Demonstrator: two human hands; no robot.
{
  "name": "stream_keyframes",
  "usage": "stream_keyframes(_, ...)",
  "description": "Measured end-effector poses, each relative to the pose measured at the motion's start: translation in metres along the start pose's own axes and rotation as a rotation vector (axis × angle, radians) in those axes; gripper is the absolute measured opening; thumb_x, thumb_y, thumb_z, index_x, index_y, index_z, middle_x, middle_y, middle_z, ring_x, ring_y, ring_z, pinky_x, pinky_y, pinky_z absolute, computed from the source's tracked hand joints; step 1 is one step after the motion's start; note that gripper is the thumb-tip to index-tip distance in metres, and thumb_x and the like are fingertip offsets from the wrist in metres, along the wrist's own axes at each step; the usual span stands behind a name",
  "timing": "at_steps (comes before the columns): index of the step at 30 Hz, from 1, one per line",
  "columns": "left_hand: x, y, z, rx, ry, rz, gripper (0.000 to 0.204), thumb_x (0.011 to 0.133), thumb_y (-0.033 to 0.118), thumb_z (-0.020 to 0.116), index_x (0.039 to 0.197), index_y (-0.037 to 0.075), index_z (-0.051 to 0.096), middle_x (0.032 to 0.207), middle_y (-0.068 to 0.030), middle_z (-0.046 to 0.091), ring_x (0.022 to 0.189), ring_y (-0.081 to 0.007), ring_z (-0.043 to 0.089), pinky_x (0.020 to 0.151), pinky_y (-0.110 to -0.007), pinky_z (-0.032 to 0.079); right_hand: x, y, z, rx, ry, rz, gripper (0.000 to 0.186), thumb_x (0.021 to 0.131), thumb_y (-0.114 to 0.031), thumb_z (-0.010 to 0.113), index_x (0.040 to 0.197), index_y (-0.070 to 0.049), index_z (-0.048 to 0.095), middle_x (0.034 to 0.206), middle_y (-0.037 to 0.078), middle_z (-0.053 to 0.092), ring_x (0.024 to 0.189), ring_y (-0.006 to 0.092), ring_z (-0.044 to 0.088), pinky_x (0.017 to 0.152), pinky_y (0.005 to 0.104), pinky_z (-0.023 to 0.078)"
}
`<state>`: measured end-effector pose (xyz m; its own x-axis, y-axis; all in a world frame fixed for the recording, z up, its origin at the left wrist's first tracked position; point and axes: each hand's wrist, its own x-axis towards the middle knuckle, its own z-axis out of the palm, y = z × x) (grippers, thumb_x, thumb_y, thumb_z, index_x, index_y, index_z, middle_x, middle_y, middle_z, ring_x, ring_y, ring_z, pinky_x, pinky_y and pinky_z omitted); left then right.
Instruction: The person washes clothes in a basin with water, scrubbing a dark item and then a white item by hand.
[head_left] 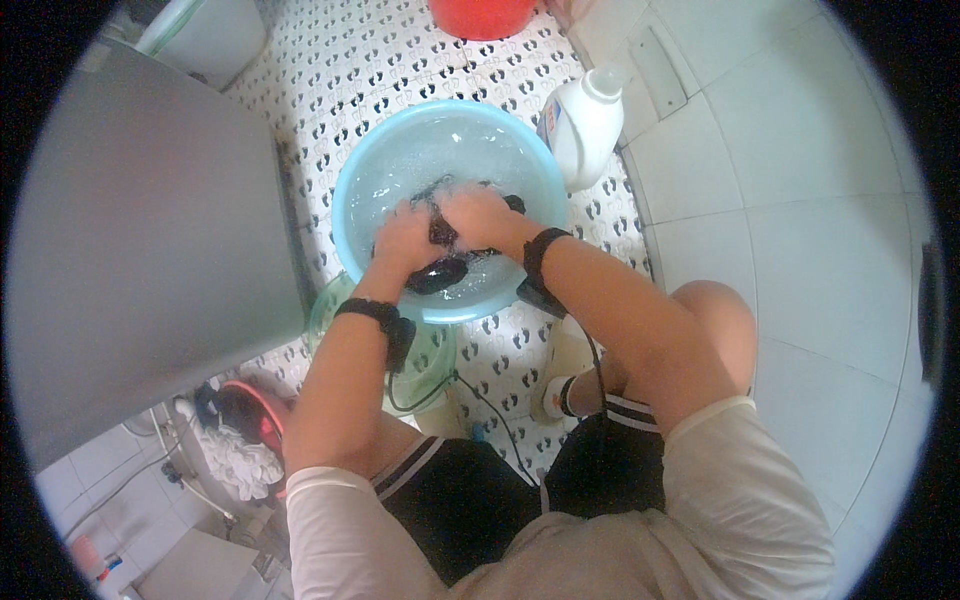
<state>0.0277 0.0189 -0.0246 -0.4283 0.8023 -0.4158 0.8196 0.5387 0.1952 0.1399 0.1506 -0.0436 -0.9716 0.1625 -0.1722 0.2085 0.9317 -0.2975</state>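
Note:
A light blue basin (355, 175) of water stands on the patterned floor below me. A dark, wet cloth (435, 278) lies partly under the water in it. My left hand (408, 232) and my right hand (475, 215) are side by side in the basin, fingers curled into the cloth and gripping it; some fingertips are blurred under the water. Black bands with cables are strapped round both my wrists. A white plastic bottle (585, 135) stands at the basin's right, and a pale green basin (428, 365) sits just below it, partly hidden by my left arm.
A red bucket (480, 15) stands at the far end of the floor. A grey panel (160, 240) borders the left, a tiled wall (800, 150) the right. At lower left are a red container with clothes (240, 450) and hoses. A white bin (200, 35) is at upper left.

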Motion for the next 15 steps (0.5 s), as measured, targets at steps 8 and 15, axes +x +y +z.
stream_keyframes(8, -0.014, -0.039, -0.029, -0.580, -0.053, 0.072, 0.100, 0.068, 0.062, 0.085, 0.130, -0.010, 0.053, 0.117, -0.0293, 0.060, 0.110, -0.0392, 0.061, 0.101, -0.042, 0.047, 0.009, 0.012, -0.051, 0.535, -0.186, 0.061, 0.054, 0.085, -0.039, 0.068, 0.115, 0.005, 0.055, 0.111, 0.031, 0.065, 0.106, 0.0465, 0.064, 0.093, 0.0502, 0.049)
stream_keyframes(15, -0.020, -0.018, -0.061, -0.510, 0.239, 0.201, 0.046, 0.095, 0.038, 0.069, 0.108, -0.003, 0.052, 0.106, -0.0273, 0.059, 0.099, -0.0433, 0.058, 0.089, -0.046, 0.047, 0.002, 0.021, -0.078, 0.362, 0.166, -0.042, 0.044, 0.094, -0.036, 0.062, 0.119, 0.000, 0.059, 0.109, 0.029, 0.068, 0.103, 0.0479, 0.064, 0.092, 0.0543, 0.050)
